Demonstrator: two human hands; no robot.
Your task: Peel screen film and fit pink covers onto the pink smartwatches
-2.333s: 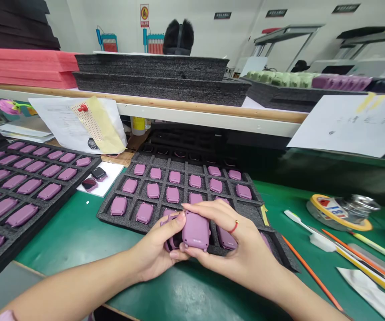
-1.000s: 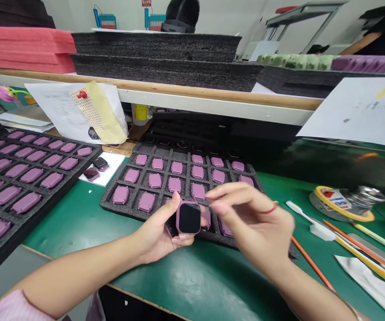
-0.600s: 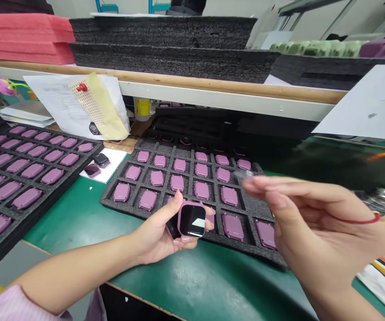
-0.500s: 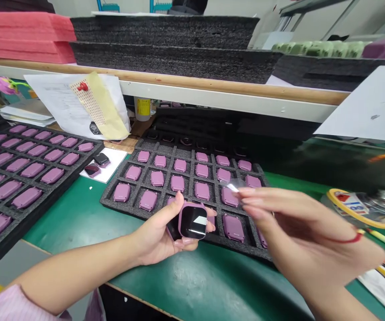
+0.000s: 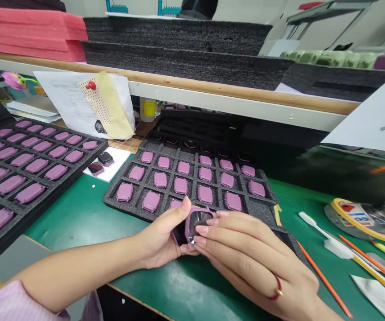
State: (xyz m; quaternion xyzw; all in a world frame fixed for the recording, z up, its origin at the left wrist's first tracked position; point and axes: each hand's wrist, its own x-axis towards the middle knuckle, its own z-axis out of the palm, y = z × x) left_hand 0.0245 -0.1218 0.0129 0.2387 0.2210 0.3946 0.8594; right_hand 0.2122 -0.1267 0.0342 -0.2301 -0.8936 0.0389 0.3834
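Left of the black foam tray (image 5: 135,213), a second tray (image 5: 88,154) holds rows of pink watch cases (image 5: 30,193). At the foam tray's front edge, the left hand (image 5: 157,238) cradles a pink watch (image 5: 195,218) between thumb and curled fingers, while the right hand (image 5: 246,254) lies over it, fingers close together, tips touching the screen. Right of the foam tray lies an orange pencil (image 5: 324,281).

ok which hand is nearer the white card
Left. The left hand holds a watch below and to the right of the white card. The right hand is farther right, its fingertips at the watch.
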